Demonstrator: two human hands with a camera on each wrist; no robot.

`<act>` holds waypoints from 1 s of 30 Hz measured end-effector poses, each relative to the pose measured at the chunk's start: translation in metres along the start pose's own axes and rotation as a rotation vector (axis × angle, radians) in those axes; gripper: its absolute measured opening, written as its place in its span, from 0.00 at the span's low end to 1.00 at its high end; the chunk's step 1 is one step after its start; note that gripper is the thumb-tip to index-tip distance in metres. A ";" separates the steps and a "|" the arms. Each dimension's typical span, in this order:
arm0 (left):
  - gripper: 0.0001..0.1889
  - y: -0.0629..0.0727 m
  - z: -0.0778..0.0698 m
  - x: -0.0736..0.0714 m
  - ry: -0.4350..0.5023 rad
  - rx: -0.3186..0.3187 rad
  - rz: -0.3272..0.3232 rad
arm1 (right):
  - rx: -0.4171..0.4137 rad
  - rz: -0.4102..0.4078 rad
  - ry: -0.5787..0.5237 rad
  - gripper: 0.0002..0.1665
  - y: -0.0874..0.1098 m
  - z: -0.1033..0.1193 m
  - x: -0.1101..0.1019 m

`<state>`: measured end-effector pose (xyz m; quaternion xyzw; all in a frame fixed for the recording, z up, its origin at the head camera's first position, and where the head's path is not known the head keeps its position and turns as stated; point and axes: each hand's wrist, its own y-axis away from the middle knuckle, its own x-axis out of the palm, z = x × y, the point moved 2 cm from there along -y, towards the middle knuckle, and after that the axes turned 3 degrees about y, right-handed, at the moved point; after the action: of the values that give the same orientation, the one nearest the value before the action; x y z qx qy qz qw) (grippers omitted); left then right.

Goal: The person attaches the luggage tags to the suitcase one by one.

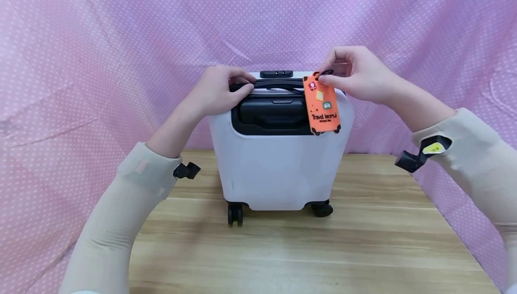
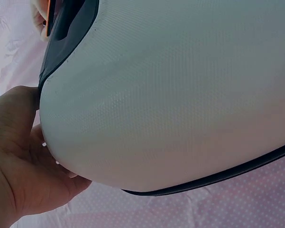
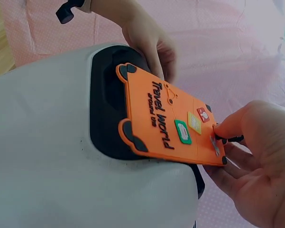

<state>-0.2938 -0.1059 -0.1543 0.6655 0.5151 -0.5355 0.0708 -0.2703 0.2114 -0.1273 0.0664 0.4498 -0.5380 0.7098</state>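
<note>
A small white suitcase [image 1: 278,164] stands upright, its black recessed panel [image 1: 274,107] facing me. My left hand [image 1: 220,88] grips the left end of the black carry handle [image 1: 278,84] at the top, thumb in front and fingers behind. In the left wrist view the left hand [image 2: 19,156] is beside the case's rounded corner, fingertips partly hidden. Between thumb and fingers my right hand [image 1: 361,76] pinches the top of an orange luggage tag [image 1: 323,110] reading "Travel World". A black strap piece [image 1: 328,73] shows by those fingers. The tag hangs in front of the handle's right end.
The suitcase's black wheels [image 1: 235,214] rest on a wood-grain table [image 1: 282,258]. A black combination lock [image 1: 276,74] sits on the case top. Pink dotted cloth [image 1: 258,20] hangs behind and at both sides. Black wrist cameras are strapped on both sleeves [image 1: 464,137].
</note>
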 end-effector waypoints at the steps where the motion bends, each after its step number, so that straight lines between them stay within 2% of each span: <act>1: 0.15 -0.001 -0.001 0.001 -0.001 0.000 0.012 | 0.011 0.007 0.001 0.05 -0.002 0.001 0.001; 5: 0.16 -0.007 -0.007 0.004 -0.013 0.003 0.051 | 0.026 0.037 0.038 0.06 -0.008 0.006 0.006; 9: 0.17 -0.014 -0.012 0.008 -0.032 -0.010 0.090 | -0.023 0.058 0.110 0.05 -0.014 0.009 0.013; 13: 0.18 -0.022 -0.017 0.010 -0.051 -0.019 0.130 | -0.064 0.045 0.177 0.05 -0.020 0.014 0.019; 19: 0.20 -0.033 -0.027 0.013 -0.077 -0.012 0.187 | -0.052 0.043 0.206 0.06 -0.029 0.019 0.027; 24: 0.21 -0.041 -0.036 0.017 -0.052 -0.003 0.221 | -0.056 0.012 0.243 0.07 -0.036 0.021 0.033; 26: 0.20 -0.043 -0.039 0.019 -0.021 0.008 0.210 | -0.071 -0.009 0.245 0.07 -0.037 0.021 0.034; 30: 0.17 -0.047 -0.042 0.022 0.070 0.037 0.118 | -0.130 -0.053 0.304 0.06 -0.038 0.021 0.039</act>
<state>-0.3053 -0.0439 -0.1328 0.7142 0.4672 -0.5162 0.0716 -0.2890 0.1563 -0.1280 0.0891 0.5873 -0.5102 0.6220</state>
